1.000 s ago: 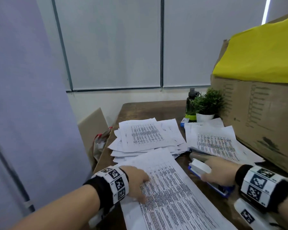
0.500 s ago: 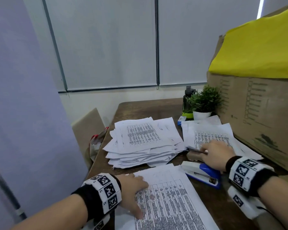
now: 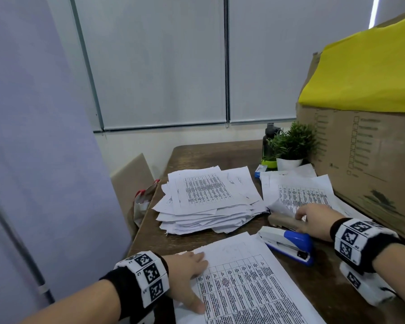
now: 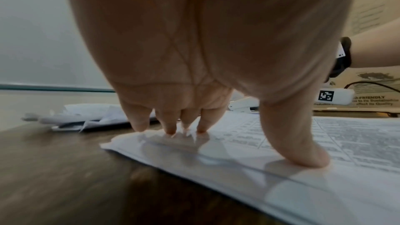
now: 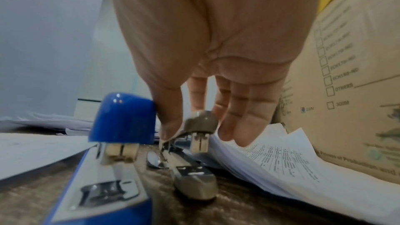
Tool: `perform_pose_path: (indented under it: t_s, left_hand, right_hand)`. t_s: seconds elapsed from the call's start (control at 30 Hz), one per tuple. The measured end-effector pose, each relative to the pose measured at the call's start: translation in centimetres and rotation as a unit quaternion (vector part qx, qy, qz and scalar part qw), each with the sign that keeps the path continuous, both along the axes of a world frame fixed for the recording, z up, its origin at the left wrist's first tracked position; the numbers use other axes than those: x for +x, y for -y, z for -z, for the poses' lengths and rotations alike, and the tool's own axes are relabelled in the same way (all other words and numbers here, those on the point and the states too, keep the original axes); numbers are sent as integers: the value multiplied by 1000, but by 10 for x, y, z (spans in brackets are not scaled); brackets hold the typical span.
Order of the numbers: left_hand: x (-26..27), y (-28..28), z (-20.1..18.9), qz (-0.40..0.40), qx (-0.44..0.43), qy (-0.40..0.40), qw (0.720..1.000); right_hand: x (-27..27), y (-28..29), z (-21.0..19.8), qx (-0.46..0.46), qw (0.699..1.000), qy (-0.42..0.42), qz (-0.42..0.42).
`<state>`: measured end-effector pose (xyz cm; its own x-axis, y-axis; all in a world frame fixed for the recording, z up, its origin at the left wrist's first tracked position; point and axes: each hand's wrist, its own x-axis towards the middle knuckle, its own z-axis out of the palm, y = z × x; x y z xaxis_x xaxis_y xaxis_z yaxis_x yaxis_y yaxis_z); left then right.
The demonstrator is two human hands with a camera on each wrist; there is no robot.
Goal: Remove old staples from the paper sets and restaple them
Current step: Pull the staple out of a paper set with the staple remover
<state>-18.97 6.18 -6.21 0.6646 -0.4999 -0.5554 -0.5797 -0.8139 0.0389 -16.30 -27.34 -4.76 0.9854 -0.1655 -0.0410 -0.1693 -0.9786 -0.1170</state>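
Now the right hand (image 3: 313, 222) has let go of the blue stapler (image 3: 288, 244), which lies just beside it, and pinches the tan stapler (image 5: 194, 151). Flat and wide, the left hand (image 3: 187, 274) presses the paper set (image 3: 248, 284) on the counter (image 3: 211, 155). No new staple is in yet, I think.

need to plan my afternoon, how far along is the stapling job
Hard to say what is finished: a big loose pile sits mid-table, its staple state unreadable. In hand: the left hand presses one paper set flat while the right hand pinches the grey stapler beside the blue stapler. That set isn't stapled yet.
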Motion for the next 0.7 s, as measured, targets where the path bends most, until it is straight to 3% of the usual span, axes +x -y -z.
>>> perform_pose_path:
  t_s: [0.17, 0.43, 0.53, 0.7]
  left_hand:
    - [-6, -4, 1, 12, -20, -20, 1000]
    - [-4, -4, -3, -2, 6, -2, 1000]
    - [-2, 2, -1, -5, 12, 9, 1000]
    - [-2, 11, 0, -20, -4, 27, 999]
  right_hand:
    - [-3, 2, 0, -14, 1000, 5, 7]
    - [-14, -3, -36, 58, 977, 206, -19]
    - [-32, -25, -51, 149, 952, 261, -63]
    - [-55, -71, -17, 167, 961, 162, -151]
